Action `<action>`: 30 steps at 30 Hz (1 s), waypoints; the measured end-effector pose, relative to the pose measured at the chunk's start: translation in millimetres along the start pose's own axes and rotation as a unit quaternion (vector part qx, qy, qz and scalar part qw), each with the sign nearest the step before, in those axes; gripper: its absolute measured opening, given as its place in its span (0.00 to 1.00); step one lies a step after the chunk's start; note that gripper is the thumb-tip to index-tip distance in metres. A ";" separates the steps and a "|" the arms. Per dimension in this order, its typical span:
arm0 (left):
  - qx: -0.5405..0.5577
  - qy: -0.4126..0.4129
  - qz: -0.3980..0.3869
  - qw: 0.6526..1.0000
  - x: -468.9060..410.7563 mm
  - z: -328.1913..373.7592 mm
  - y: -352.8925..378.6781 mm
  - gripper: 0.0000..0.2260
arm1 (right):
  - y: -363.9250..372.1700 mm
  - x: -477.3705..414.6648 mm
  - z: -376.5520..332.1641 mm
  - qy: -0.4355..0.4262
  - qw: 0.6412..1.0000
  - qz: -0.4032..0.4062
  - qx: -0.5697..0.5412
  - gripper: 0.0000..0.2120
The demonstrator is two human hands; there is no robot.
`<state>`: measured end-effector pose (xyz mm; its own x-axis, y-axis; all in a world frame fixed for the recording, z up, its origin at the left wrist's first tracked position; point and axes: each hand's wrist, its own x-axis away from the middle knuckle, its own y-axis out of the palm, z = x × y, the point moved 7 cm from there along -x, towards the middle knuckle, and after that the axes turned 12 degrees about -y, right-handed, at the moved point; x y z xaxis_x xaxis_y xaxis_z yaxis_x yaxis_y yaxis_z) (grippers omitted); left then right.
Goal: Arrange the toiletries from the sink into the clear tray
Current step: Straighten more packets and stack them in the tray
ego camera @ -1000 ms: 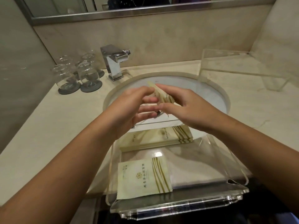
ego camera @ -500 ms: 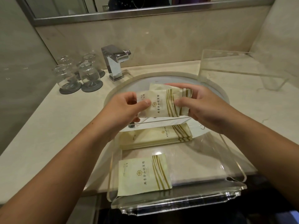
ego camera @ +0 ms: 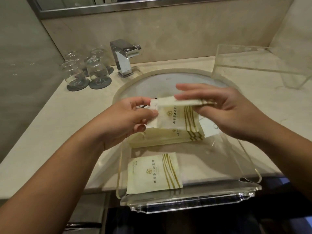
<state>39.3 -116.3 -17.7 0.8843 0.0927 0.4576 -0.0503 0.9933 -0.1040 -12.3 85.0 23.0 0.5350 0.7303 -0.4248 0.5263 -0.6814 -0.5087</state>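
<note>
Sachets (ego camera: 175, 115), flat, matte, above clear tray (ego camera: 185, 202)

Two clear trays (ego camera: 194, 202), four glasses (ego camera: 96, 68), one tap (ego camera: 124, 59) — two packets (ego camera: 173, 119) held, one loose, more stacked.

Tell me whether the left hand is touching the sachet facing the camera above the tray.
Touching. The head view shows the left hand pinching the left edge of the sachet.

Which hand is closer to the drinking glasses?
Left. The left hand is right of the glasses, toward the camera; the right hand is farther right, across the sink.
</note>
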 end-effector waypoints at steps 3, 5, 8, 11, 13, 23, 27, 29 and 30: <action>0.035 -0.013 -0.028 0.999 3.9 -7.5 4.3 0.13 | 11.9 10.9 2.3 -0.010 0.995 -0.082 0.054 0.24; 0.035 -0.020 -0.045 0.998 7.3 -11.5 6.5 0.16 | 17.7 17.7 5.5 0.010 0.991 -0.121 0.054 0.22; 0.022 -0.028 -0.050 0.998 11.4 -15.3 9.5 0.19 | 22.4 20.9 4.8 0.028 0.990 -0.130 0.046 0.15; 0.017 -0.028 -0.043 0.999 14.9 -16.3 13.0 0.17 | 20.3 17.8 2.9 0.039 0.995 -0.079 0.037 0.14; 0.015 -0.033 -0.037 0.999 18.4 -15.6 15.6 0.15 | 18.7 16.8 2.5 0.047 0.996 -0.068 0.024 0.14; -0.237 0.034 0.010 0.971 39.4 3.7 36.5 0.11 | 11.9 33.0 -0.6 0.106 0.984 -0.143 -0.008 0.11; -0.321 0.051 0.008 0.946 39.6 3.5 51.4 0.05 | 15.2 44.2 -0.4 0.101 0.981 -0.162 0.038 0.11; -0.341 0.050 0.006 0.939 38.9 1.1 57.1 0.05 | 13.7 49.6 -1.6 0.096 0.979 -0.163 0.075 0.12; -0.351 0.052 0.007 0.935 37.9 -0.5 58.9 0.05 | 13.9 51.5 -4.1 0.088 0.978 -0.164 0.093 0.12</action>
<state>70.1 -54.3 -6.9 0.9281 0.0610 0.3673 0.2232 0.6985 -0.6799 25.3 112.9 -2.9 0.4713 0.8774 -0.0897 0.5677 -0.3796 -0.7305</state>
